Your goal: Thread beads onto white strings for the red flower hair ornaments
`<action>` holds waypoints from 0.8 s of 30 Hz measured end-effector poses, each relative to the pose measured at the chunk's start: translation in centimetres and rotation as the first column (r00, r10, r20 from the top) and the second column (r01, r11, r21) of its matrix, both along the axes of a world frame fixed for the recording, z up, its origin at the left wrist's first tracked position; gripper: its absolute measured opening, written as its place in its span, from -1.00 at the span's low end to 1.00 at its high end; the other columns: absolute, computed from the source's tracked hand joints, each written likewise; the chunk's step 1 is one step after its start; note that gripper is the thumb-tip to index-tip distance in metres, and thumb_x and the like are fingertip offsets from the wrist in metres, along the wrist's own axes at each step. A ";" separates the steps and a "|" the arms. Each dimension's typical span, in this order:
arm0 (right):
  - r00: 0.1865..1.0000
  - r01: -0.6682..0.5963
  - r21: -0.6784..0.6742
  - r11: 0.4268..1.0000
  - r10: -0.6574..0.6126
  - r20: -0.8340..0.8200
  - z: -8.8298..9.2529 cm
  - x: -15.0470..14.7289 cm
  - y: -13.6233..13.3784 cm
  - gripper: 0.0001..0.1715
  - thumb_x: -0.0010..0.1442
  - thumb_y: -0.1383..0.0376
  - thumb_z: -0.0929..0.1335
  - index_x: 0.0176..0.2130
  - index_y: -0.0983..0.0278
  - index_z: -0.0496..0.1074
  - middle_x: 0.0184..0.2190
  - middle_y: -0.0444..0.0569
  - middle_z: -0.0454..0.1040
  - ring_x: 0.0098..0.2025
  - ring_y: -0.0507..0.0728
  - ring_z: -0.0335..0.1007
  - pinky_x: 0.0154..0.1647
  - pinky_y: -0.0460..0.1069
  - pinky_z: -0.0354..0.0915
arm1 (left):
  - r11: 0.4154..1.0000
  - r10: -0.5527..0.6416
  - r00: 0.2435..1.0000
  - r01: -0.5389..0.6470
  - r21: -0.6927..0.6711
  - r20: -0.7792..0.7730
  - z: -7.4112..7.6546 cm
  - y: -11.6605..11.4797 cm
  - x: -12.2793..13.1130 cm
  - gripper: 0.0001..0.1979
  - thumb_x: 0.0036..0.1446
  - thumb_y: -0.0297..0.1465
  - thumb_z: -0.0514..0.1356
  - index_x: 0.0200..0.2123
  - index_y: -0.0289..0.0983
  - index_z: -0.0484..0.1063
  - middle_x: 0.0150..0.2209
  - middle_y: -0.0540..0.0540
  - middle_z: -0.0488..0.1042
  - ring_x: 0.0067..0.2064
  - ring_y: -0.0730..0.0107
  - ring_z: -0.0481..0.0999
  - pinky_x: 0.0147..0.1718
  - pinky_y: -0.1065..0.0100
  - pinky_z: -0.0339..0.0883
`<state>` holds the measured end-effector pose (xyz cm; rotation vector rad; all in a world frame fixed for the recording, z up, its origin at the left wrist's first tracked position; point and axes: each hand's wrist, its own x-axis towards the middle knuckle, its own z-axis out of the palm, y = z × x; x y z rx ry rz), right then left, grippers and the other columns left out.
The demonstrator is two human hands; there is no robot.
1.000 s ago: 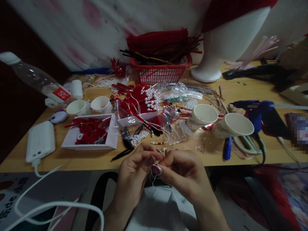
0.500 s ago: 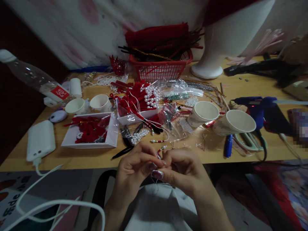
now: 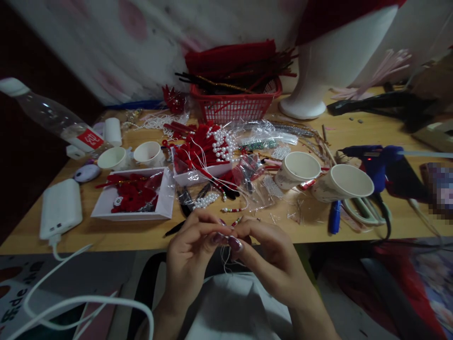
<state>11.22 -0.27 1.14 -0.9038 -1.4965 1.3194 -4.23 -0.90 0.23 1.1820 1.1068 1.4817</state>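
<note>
My left hand (image 3: 193, 252) and my right hand (image 3: 272, 257) meet fingertip to fingertip over the table's front edge, both closed in a pinch. Between them they grip a thin white thread (image 3: 224, 262), whose loose ends loop down above my lap. A short row of small red and pale beads (image 3: 237, 221) shows just behind my fingertips. The exact spot where the thread is pinched is hidden by thumbs and fingers. Just beyond lies a finished-looking strand of red, green and white beads (image 3: 231, 210), and a cluster of white pearl beads (image 3: 206, 200).
White box trays (image 3: 166, 193) hold red fuzzy pieces. Paper cups (image 3: 302, 170) stand at right and left. A blue glue gun (image 3: 380, 160) with a lit red light lies right, near scissors (image 3: 368, 211). A red basket (image 3: 235, 106) is behind; a power bank (image 3: 61, 208) sits left.
My fingertips have drawn closer together and shifted slightly left, with the right thumb now tilted upward. More of the thread's hanging loop shows below them. The view has shifted slightly.
</note>
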 end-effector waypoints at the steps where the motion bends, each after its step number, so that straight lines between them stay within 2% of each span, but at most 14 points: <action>1: 1.000 0.007 0.027 1.000 -0.008 0.021 0.1 0.0 0.0 -0.86 0.33 0.32 0.36 -0.30 0.21 0.50 -0.47 -0.16 0.44 -0.40 0.04 0.33 -0.35 -0.06 0.23 | 0.999 0.020 0.998 -0.018 0.032 -0.053 0.0 -0.1 -0.1 -0.88 0.19 -0.31 0.32 -0.36 -0.12 0.69 -0.32 -0.07 0.47 -0.22 0.36 0.46 -0.24 0.44 0.40; 4: 0.998 0.010 0.084 0.996 -0.016 0.067 0.4 0.0 0.0 -0.86 0.33 0.34 0.35 -0.30 0.22 0.50 -0.49 -0.16 0.44 -0.41 0.04 0.33 -0.36 -0.05 0.22 | 0.992 0.077 0.970 -0.053 0.110 -0.229 0.0 -0.5 -0.5 -0.87 0.22 -0.35 0.29 -0.31 -0.11 0.69 -0.30 -0.07 0.51 -0.22 0.33 0.48 -0.23 0.41 0.39; 8: 0.995 0.052 0.200 0.978 -0.069 0.076 0.2 -0.3 -0.2 -0.86 0.30 0.40 0.35 -0.22 0.19 0.51 -0.46 -0.15 0.45 -0.39 0.06 0.34 -0.35 -0.03 0.22 | 0.962 0.187 0.884 -0.076 0.264 -0.428 -0.3 -1.3 -0.8 -0.79 0.23 -0.46 0.25 -0.18 -0.06 0.66 -0.23 -0.06 0.54 -0.19 0.30 0.51 -0.19 0.36 0.41; 11: 0.987 0.072 0.318 0.945 -0.114 0.114 0.2 -0.5 -0.4 -0.80 0.29 0.44 0.31 -0.16 0.21 0.49 -0.41 -0.08 0.47 -0.35 0.11 0.37 -0.32 0.02 0.24 | 0.929 0.262 0.817 -0.069 0.363 -0.513 -0.5 -1.6 -1.0 -0.69 0.23 -0.51 0.23 -0.06 -0.04 0.62 -0.18 -0.05 0.56 -0.17 0.27 0.51 -0.14 0.32 0.42; 17: 0.970 0.057 0.479 0.876 -0.163 0.182 0.3 -0.6 -0.2 -0.72 0.22 0.52 0.27 -0.15 0.22 0.42 -0.41 -0.05 0.49 -0.39 0.12 0.34 -0.30 0.06 0.30 | 0.878 0.309 0.726 0.030 0.477 -0.614 -0.3 -1.3 -1.2 -0.50 0.19 -0.59 0.24 0.13 -0.01 0.50 -0.15 -0.05 0.55 -0.11 0.25 0.50 -0.02 0.29 0.35; 20: 0.966 0.060 0.502 0.863 -0.176 0.188 0.3 -0.6 -0.1 -0.69 0.21 0.53 0.28 -0.10 0.22 0.39 -0.41 -0.05 0.49 -0.37 0.14 0.38 -0.33 0.05 0.29 | 0.871 0.307 0.718 0.053 0.488 -0.625 -0.4 -1.1 -1.3 -0.44 0.19 -0.61 0.23 0.18 0.01 0.45 -0.15 -0.05 0.55 -0.11 0.25 0.49 0.00 0.28 0.33; 24: 0.968 0.051 0.521 0.852 -0.170 0.184 0.1 -0.7 -0.1 -0.69 0.21 0.54 0.26 -0.11 0.23 0.38 -0.43 -0.06 0.48 -0.36 0.14 0.40 -0.34 0.06 0.30 | 0.899 0.273 0.780 0.002 0.438 -0.563 -0.7 -1.1 -1.0 -0.51 0.19 -0.61 0.23 0.09 0.00 0.53 -0.14 -0.04 0.53 -0.11 0.32 0.49 -0.05 0.34 0.35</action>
